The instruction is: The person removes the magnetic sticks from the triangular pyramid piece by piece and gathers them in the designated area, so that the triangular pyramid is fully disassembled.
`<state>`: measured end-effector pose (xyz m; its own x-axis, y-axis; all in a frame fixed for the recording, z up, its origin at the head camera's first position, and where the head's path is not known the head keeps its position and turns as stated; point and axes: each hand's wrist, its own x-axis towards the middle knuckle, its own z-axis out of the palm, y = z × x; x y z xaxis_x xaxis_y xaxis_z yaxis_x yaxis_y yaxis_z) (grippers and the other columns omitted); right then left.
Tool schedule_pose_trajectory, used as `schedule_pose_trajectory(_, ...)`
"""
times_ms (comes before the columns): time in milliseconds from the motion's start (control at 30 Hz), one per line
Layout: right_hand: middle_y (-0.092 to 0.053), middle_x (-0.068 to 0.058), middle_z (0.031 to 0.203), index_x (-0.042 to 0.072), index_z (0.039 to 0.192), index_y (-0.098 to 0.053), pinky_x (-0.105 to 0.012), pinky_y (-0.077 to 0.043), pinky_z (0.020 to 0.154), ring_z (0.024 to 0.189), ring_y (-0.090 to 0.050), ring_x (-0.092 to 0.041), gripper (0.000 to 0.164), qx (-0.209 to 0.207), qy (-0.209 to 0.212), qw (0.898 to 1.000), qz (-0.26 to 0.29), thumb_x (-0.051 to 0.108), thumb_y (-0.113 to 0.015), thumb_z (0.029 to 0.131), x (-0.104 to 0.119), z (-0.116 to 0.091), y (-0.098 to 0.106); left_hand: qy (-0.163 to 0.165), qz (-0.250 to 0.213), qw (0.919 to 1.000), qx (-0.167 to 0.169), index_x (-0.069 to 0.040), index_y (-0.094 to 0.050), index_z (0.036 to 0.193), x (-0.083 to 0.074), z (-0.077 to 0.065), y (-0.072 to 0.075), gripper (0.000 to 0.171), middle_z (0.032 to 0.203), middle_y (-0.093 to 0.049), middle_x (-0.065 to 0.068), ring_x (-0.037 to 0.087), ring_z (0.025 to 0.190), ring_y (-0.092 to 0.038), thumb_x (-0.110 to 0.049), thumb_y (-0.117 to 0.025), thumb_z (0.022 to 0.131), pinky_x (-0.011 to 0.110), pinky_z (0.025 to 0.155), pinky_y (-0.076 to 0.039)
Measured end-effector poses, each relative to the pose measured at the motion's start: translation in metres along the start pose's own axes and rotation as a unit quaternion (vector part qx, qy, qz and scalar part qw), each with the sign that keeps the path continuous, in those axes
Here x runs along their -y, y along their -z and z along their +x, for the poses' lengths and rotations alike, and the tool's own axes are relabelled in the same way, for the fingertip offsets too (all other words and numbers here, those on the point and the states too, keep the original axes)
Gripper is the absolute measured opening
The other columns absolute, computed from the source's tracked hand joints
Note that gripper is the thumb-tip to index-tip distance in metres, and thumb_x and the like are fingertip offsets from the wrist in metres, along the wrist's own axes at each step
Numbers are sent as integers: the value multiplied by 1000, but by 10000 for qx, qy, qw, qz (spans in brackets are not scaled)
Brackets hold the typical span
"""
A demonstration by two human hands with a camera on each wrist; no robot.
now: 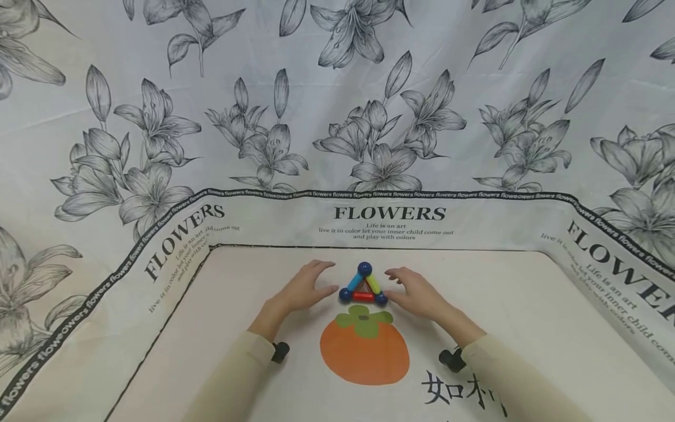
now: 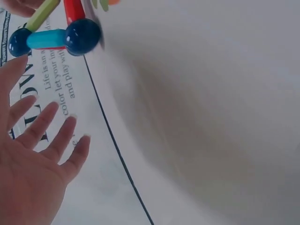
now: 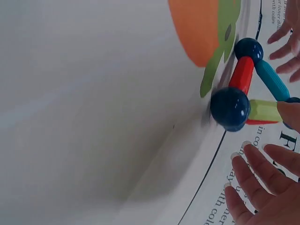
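Observation:
A triangular frame of magnetic building sticks and balls [image 1: 362, 296] sits on the table, with dark blue balls at its corners. Its sticks are red, light blue and yellow-green; a further red piece shows behind them in both wrist views. To its left is my left hand [image 1: 306, 288], fingers apart and holding nothing, its thumb pointing at the lower left ball [image 2: 83, 36]. On the other side my right hand [image 1: 416, 292] has its fingers spread and slightly bent. Its thumb overlaps the yellow-green stick [image 3: 263, 110] in the right wrist view, without curling round it.
The white tablecloth carries a printed orange persimmon [image 1: 365, 353] just in front of the frame, and black characters [image 1: 443, 388] lie nearer the right sleeve. Behind the table hangs a flower-patterned curtain [image 1: 390, 135]. A black wrist device [image 1: 281, 351] shows beside the left cuff.

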<state>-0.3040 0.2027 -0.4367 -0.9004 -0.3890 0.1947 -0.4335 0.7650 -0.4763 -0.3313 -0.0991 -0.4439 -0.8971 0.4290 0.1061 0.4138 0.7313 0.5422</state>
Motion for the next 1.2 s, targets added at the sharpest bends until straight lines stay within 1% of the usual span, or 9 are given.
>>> schedule_pose_trajectory(100, -69, -17, 119, -3, 135, -59, -48, -55, 90, 106, -66, -32, 47, -83, -67, 9992, 395, 19, -71, 95, 3, 8, -9, -131, -387, 9991, -58, -16, -48, 150, -5, 7, -5, 58, 144, -55, 7, 27, 131, -53, -41, -65, 100, 47, 108, -45)
schedule_pose_trajectory(167, -70, -15, 114, -3, 135, -60, -44, -56, 85, 101, -67, -29, 46, -133, -84, 9984, 536, 18, -72, 94, 6, 13, -15, -268, -595, 9978, -66, -14, -50, 149, -10, 12, -8, 56, 139, -58, 9, 26, 125, -57, -37, -65, 101, 45, 103, -49)
schedule_pose_trajectory(300, -71, -13, 110, 0, 135, -62, -39, -56, 80, 95, -67, -24, 45, -194, -65, 9970, 740, 16, -73, 95, 10, 20, -22, -626, -776, 9950, 2, -8, -50, 147, -23, 24, -13, 54, 135, -60, 11, 24, 118, -60, -33, -64, 102, 40, 99, -51)
schedule_pose_trajectory(400, -72, -11, 108, 1, 133, -64, -38, -56, 80, 93, -67, -24, 41, -226, 96, 9962, 834, 14, -72, 95, 12, 24, -26, -767, -902, 9929, 76, -6, -52, 145, -35, 31, -15, 50, 131, -62, 10, 24, 114, -63, -31, -63, 103, 37, 95, -53)
schedule_pose_trajectory(533, -73, -9, 107, 4, 130, -66, -38, -56, 81, 92, -67, -23, 35, -290, 197, 9955, 875, 12, -72, 96, 13, 27, -29, -750, -1012, 9920, 100, -10, -58, 139, -44, 37, -17, 41, 121, -66, 6, 19, 106, -66, -30, -62, 104, 33, 89, -55)
schedule_pose_trajectory(700, -73, -4, 107, 9, 128, -68, -32, -54, 77, 89, -64, -16, 33, -223, 223, 9961, 827, 15, -71, 96, 11, 28, -30, -766, -964, 9924, 77, -15, -64, 128, -47, 42, -22, 29, 111, -69, 2, 14, 98, -66, -31, -62, 104, 29, 86, -55)
schedule_pose_trajectory(900, -72, 0, 102, 12, 121, -71, -31, -53, 74, 85, -62, -14, 25, -206, 278, 9955, 881, 18, -71, 97, 13, 28, -28, -786, -988, 9920, 13, -15, -66, 125, -51, 40, -23, 28, 107, -69, 2, 15, 96, -65, -32, -64, 102, 29, 85, -54)
schedule_pose_trajectory(1067, -74, -1, 99, 11, 111, -74, -34, -55, 77, 85, -65, -15, 16, -230, 221, 9964, 785, 15, -71, 96, 14, 29, -29, -734, -858, 9936, -44, -13, -65, 123, -53, 38, -22, 27, 101, -68, 1, 15, 93, -64, -30, -64, 102, 28, 83, -54)
schedule_pose_trajectory(1200, -75, -2, 95, 9, 104, -76, -37, -58, 78, 85, -69, -16, 11, -319, 121, 9972, 664, 12, -71, 95, 16, 30, -29, -637, -805, 9947, -61, -14, -65, 122, -54, 38, -23, 25, 102, -68, 1, 15, 94, -64, -30, -63, 103, 30, 84, -54)
